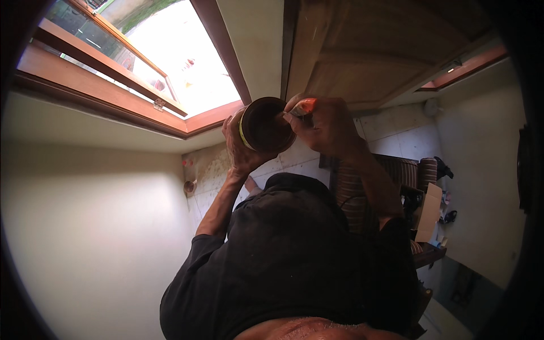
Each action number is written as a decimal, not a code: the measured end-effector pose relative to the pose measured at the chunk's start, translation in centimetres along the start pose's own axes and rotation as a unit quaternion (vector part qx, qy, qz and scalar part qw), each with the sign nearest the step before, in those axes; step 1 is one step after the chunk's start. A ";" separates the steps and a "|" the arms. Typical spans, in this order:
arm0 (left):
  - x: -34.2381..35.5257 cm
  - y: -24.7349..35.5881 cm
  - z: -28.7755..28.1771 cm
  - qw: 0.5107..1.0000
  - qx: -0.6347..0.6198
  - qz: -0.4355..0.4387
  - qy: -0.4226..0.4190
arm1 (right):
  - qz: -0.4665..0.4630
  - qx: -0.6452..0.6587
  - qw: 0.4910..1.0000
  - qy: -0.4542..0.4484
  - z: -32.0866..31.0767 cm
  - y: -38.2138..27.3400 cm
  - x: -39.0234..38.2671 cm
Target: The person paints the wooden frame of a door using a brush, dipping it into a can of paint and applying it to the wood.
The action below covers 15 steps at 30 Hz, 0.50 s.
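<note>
My left hand is wrapped round the side of a round can with a yellowish band, held up in front of my chest. Its open mouth faces me, and the inside is dark; how full it is cannot be told. In my right hand, close to the can's right rim, is a paintbrush with an orange handle, pinched between the fingers. The brush's other end points toward the can's mouth, and its bristles are hard to make out.
An opened window with a reddish-brown frame stands ahead on the left, beside a wooden door. Behind my right arm is a striped sofa, with a cardboard box near it. A small brown container sits on the tiled floor.
</note>
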<state>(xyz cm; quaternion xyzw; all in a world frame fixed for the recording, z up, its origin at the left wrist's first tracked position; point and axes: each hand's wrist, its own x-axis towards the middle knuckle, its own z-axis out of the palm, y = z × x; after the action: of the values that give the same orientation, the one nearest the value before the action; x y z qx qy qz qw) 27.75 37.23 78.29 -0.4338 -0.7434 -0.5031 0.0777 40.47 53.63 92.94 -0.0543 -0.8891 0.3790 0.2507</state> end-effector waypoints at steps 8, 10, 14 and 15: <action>0.4 -1.3 0.4 1.000 0.021 0.007 -0.014 | -0.077 -0.057 0.994 0.056 -2.0 -2.7 0.8; 0.3 -1.4 0.5 1.000 0.000 0.002 -0.008 | -0.092 -0.030 0.993 0.060 -1.6 -3.0 0.5; 1.3 -0.4 0.5 0.999 -0.029 -0.006 -0.026 | -0.060 -0.004 0.998 -0.028 -0.8 -2.9 -0.3; 1.5 -0.5 0.8 0.999 -0.034 -0.003 -0.026 | -0.043 -0.001 0.998 -0.049 -0.9 -3.2 -0.4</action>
<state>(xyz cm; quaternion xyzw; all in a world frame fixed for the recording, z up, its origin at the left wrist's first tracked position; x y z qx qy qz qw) 26.74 38.67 78.44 -0.4471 -0.7289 -0.5167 0.0424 41.55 51.86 95.62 0.0025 -0.9021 0.3696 0.2228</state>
